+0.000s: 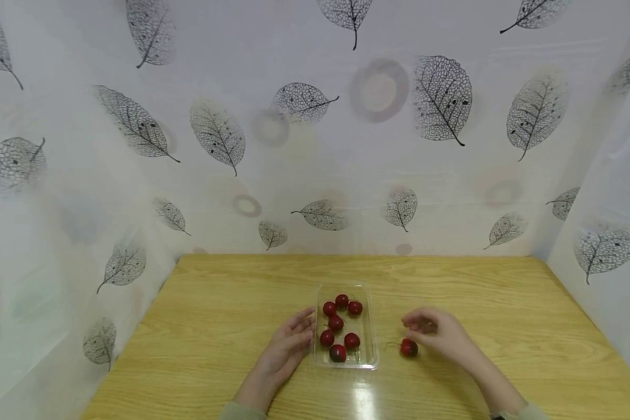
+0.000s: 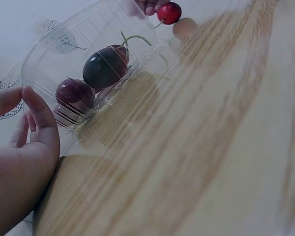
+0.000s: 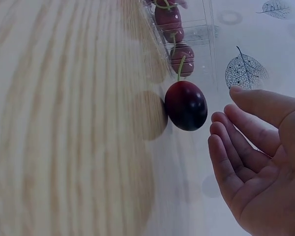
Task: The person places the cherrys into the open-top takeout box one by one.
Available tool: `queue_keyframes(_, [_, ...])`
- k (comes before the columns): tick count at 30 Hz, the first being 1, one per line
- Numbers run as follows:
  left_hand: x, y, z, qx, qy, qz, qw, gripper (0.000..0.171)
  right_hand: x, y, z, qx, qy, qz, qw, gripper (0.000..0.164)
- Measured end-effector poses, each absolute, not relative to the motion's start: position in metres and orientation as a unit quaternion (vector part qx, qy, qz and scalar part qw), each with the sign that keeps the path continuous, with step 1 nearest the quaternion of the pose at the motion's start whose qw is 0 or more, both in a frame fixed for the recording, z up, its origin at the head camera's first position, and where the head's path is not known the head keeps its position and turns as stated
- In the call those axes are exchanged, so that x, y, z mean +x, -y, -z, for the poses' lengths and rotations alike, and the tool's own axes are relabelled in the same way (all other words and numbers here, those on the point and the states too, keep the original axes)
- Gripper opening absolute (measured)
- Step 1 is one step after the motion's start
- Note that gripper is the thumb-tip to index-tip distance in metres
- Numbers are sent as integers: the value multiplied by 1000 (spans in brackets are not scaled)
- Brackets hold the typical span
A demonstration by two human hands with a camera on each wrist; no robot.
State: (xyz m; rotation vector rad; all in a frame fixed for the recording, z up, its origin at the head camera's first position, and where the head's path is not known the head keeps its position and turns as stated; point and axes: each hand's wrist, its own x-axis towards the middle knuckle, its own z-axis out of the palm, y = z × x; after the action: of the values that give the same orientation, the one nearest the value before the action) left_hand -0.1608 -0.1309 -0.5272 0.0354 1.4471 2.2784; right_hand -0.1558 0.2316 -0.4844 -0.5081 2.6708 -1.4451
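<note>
A clear plastic container point(image 1: 370, 326) stands on the table with several dark red cherries point(image 1: 335, 324) inside. My left hand point(image 1: 287, 348) is at its left side, fingertips right at the wall. In the left wrist view, thumb and forefinger meet close by the container's rim point(image 2: 27, 64). To the right of the container lies a single cherry point(image 1: 409, 348), its green stem pointing left. Just above and beside that cherry is my right hand point(image 1: 441, 335). The right wrist view shows this hand point(image 3: 265, 162) with loosely bent fingers apart from the cherry point(image 3: 186, 105) and nothing in its grasp.
The wood-grain table point(image 1: 231, 291) ends at a pale back sheet point(image 1: 315, 169) printed with skeleton leaves. Similar sheets rise along the left and right sides. Light glares off the tabletop in front of the container.
</note>
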Motion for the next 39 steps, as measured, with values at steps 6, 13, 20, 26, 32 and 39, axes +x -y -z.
queue_keyframes(6, [-161, 131, 527, 13, -523, -823, 220, 63, -150, -238, 490, -159, -868, 469, 37, 28])
queue_keyframes(13, [-162, 131, 528, 19, -524, -824, 217, 62, -145, -246, 494, -157, -871, 464, 35, 27])
queue_keyframes(20, [-162, 131, 528, 21, -525, -823, 216, 61, -139, -250, 497, -155, -866, 474, 44, 27])
queue_keyframes(26, [-162, 130, 529, 18, -523, -825, 215, 61, -137, -251, 502, -159, -855, 490, 54, 27])
queue_keyframes(32, [-162, 130, 529, 19, -520, -826, 216, 60, -135, -251, 507, -165, -846, 504, 56, 28])
queue_keyframes(39, [-161, 131, 528, 17, -520, -826, 215, 60, -134, -250, 509, -179, -845, 500, 62, 31])
